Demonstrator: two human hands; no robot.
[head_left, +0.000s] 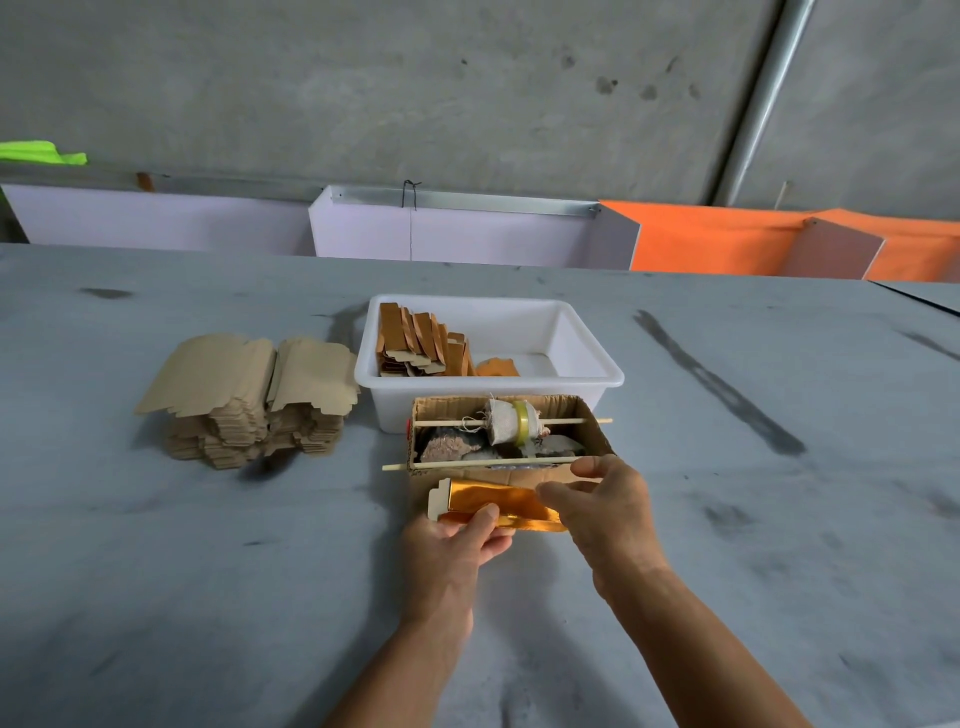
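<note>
We find gold-foil carton (493, 501) pinched by L hand (452, 545) & R hand (608, 512); judged light, thin, slick, crease-prone; we'd hold by stiff edges

I had both bare forearms stretched forward, angled in toward each other. My left hand (457, 545) lay palm up and pinched the gold-foil piece (498, 499), thumb pressed on top, fingers curled beneath. My right hand (608, 512) sat palm down over the piece's other end, fingers bent, thumb lifted apart. I couldn't make out whether it gripped.
</note>
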